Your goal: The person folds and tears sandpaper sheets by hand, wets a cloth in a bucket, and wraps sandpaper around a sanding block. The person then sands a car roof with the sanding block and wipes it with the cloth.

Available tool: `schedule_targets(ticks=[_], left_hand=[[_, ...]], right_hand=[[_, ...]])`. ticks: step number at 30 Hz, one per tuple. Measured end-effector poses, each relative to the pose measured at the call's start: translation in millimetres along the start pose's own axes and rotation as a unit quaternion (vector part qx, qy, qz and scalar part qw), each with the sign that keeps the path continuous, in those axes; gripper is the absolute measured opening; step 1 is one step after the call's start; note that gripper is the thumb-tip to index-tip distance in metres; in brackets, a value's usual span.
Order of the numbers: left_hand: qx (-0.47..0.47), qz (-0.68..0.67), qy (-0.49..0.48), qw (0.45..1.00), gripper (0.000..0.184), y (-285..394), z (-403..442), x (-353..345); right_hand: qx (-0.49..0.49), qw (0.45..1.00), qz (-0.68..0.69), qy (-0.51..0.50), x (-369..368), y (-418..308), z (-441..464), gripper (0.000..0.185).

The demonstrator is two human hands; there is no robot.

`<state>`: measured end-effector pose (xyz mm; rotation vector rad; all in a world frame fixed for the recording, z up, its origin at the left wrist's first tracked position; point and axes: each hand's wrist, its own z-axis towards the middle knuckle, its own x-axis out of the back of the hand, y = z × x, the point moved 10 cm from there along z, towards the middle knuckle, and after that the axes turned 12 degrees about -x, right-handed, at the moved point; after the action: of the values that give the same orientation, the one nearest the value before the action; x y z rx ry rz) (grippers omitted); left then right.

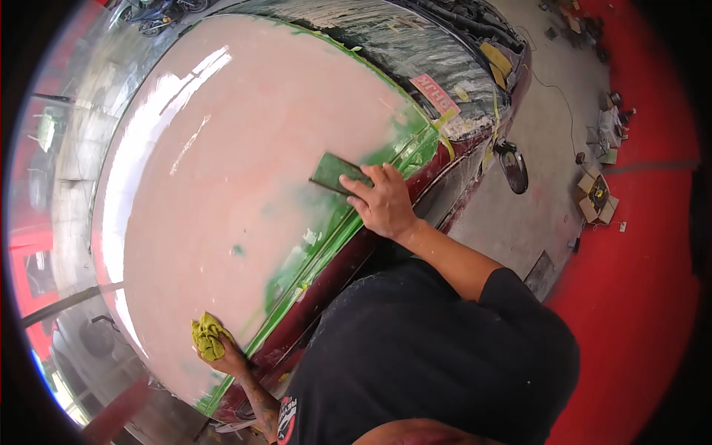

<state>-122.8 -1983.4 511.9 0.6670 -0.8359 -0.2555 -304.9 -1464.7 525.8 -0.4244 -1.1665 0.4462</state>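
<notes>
My right hand grips a dark green sanding block and rests it on the car roof. The block lies over the boundary between pale pinkish filler or primer and green paint along the roof edge. Down at the left, my left hand holds a crumpled yellow-green cloth at the roof's surface. A smaller dark green spot shows in the pale coat between the two hands.
Beyond the roof is a whitish, streaked windscreen with a pink sticker on it. A side mirror sticks out at the right. An open cardboard box stands on the floor, near a red area. Motorbikes are at upper left.
</notes>
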Motion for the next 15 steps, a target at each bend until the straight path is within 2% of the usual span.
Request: schedule_targets(ticks=[3, 4, 5, 7, 9, 11, 13, 15], left_hand=[[-0.006, 0.016, -0.007, 1.000, 0.048, -7.1, 0.4, 2.4], [-0.016, 0.021, -0.005, 1.000, 0.048, -7.5, 0.9, 4.3], [-0.015, 0.020, -0.003, 1.000, 0.048, -7.8, 0.3, 3.7], [-0.008, 0.029, -0.002, 1.000, 0.047, -8.9, 0.5, 5.6], [-0.015, 0.023, 0.004, 1.000, 0.048, -2.1, 2.9, 1.5], [-0.023, 0.024, -0.001, 0.999, 0.049, -0.5, 3.4, 0.3], [-0.008, -0.018, 0.003, 1.000, 0.048, -6.8, 0.4, 2.5], [-0.010, 0.005, 0.000, 1.000, 0.047, -7.2, -0.6, 5.5]], right_hand=[[0.025, 0.999, -0.045, 0.009, 10.4, 26.7, 14.9, 0.037], [-0.029, 0.997, -0.068, 0.023, 16.8, 58.6, 32.6, 0.037], [-0.027, 0.997, -0.069, 0.024, 17.3, 70.9, 41.1, 0.037], [-0.089, 0.989, -0.086, 0.080, 27.8, 90.9, 51.3, 0.038], [-0.048, 0.996, -0.056, 0.053, 25.7, 63.1, 25.1, 0.040], [-0.029, 0.997, -0.059, 0.035, 26.4, 64.7, 19.7, 0.040], [-0.066, 0.993, -0.077, 0.063, 21.0, 114.0, 55.1, 0.041], [-0.101, 0.986, -0.093, 0.089, 21.7, 141.8, 66.4, 0.042]])
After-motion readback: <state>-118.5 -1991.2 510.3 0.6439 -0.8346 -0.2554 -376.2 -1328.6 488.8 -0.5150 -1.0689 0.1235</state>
